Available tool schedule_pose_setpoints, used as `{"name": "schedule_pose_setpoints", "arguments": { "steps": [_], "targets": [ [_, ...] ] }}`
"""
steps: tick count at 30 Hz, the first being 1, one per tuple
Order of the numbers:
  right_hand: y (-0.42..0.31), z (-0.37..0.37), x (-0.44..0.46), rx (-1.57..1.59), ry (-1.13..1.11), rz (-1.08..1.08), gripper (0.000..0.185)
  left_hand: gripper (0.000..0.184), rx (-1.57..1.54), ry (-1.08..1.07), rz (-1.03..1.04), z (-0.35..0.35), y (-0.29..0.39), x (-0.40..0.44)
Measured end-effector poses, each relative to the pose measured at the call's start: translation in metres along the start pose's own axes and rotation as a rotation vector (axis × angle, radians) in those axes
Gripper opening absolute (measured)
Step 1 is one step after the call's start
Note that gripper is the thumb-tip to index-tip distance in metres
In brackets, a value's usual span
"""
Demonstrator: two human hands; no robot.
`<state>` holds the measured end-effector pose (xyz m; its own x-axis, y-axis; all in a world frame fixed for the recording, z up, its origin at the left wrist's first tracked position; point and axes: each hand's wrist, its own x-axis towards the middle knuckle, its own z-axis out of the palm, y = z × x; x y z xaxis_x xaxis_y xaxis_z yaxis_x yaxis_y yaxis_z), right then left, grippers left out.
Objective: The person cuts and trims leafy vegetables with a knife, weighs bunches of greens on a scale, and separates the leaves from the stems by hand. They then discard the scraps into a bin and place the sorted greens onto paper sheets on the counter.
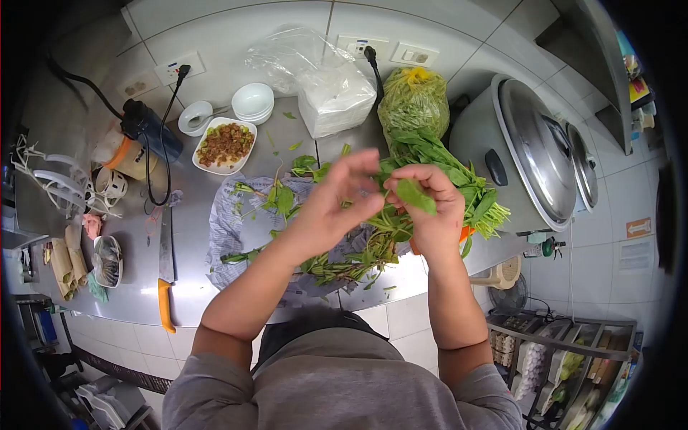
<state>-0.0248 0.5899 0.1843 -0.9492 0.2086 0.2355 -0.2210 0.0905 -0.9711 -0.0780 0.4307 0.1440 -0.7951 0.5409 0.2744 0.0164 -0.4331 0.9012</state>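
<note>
My left hand (335, 208) is raised over the newspaper with its fingers apart and nothing visible in them. Beside it, my right hand (432, 208) pinches a green leaf (416, 196) between thumb and fingers. Below both hands, leafy stems (351, 265) lie in a pile on the spread newspaper (228, 222). More leaves (284, 199) rest on the paper's left part. A large bunch of leafy greens (430, 152) lies behind and to the right of my right hand, its cut stems pointing right.
A knife (166, 251) with an orange handle lies left of the newspaper. Behind are a dish of chopped food (226, 145), white bowls (253, 102), a plastic-wrapped white stack (335, 97) and a bag of greens (413, 104). A large cooker (516, 154) stands right.
</note>
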Motion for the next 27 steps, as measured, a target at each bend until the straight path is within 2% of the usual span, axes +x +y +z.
{"name": "schedule_pose_setpoints", "arguments": {
  "steps": [1,3,4,6,7,9,10,11,13,15,16,18,20,21,23,24,26,27],
  "targets": [
    [-0.003,0.002,-0.001,-0.001,-0.004,-0.003,0.017,0.037,0.001,0.002,0.004,0.001,-0.012,-0.012],
    [-0.006,0.008,-0.005,0.1,0.067,0.091,0.013,0.022,-0.01,-0.169,-0.128,0.006,-0.022,-0.031],
    [-0.003,0.007,-0.01,0.102,0.06,0.091,0.013,0.022,-0.008,-0.163,-0.125,0.005,-0.021,-0.038],
    [0.003,-0.006,-0.019,0.112,0.029,0.184,0.015,0.018,0.329,-0.153,-0.462,0.003,-0.015,-0.049],
    [0.001,-0.01,-0.024,0.181,0.064,0.118,0.015,0.018,0.331,-0.145,-0.458,0.0,-0.021,-0.056],
    [-0.009,-0.028,-0.029,0.243,0.172,-0.011,0.014,0.022,0.637,0.066,-0.102,-0.009,-0.048,-0.071],
    [-0.018,-0.042,-0.029,0.235,0.247,-0.075,0.013,0.023,0.706,0.066,-0.261,-0.017,-0.052,-0.073],
    [-0.024,-0.058,-0.027,0.143,0.356,-0.17,0.013,0.023,0.71,0.066,-0.26,-0.022,-0.057,-0.072],
    [-0.036,-0.087,-0.021,-0.095,0.541,-0.311,0.012,0.026,0.797,0.015,-0.115,-0.034,-0.07,-0.063],
    [-0.034,-0.124,-0.014,-0.355,0.611,-0.255,0.02,0.029,0.989,0.184,-0.038,-0.057,-0.091,-0.035],
    [-0.035,-0.125,-0.012,-0.357,0.615,-0.26,0.02,0.03,1.069,0.267,-0.012,-0.076,-0.097,-0.017],
    [-0.039,-0.127,-0.008,-1.167,0.381,-0.179,0.03,0.03,1.363,0.394,-0.077,-0.113,-0.123,0.014],
    [-0.046,-0.111,-0.015,-1.144,0.35,-0.228,0.032,0.026,1.48,0.306,-0.291,-0.135,-0.138,0.027],
    [-0.047,-0.101,-0.021,-1.118,0.317,-0.27,0.035,0.026,1.478,0.306,-0.289,-0.148,-0.143,0.031],
    [-0.043,-0.092,-0.037,-1.054,0.308,-0.282,0.034,0.025,1.142,0.279,-0.446,-0.162,-0.149,0.04],
    [-0.04,-0.087,-0.045,-0.989,0.247,-0.292,0.035,0.025,1.149,0.262,-0.444,-0.156,-0.143,0.041],
    [-0.028,-0.073,-0.056,-0.847,0.128,-0.284,0.038,0.02,0.643,0.393,-0.211,-0.134,-0.109,0.029],
    [-0.02,-0.062,-0.057,-0.768,0.067,-0.273,0.039,0.02,0.653,0.381,-0.214,-0.118,-0.086,0.021]
  ]
}}
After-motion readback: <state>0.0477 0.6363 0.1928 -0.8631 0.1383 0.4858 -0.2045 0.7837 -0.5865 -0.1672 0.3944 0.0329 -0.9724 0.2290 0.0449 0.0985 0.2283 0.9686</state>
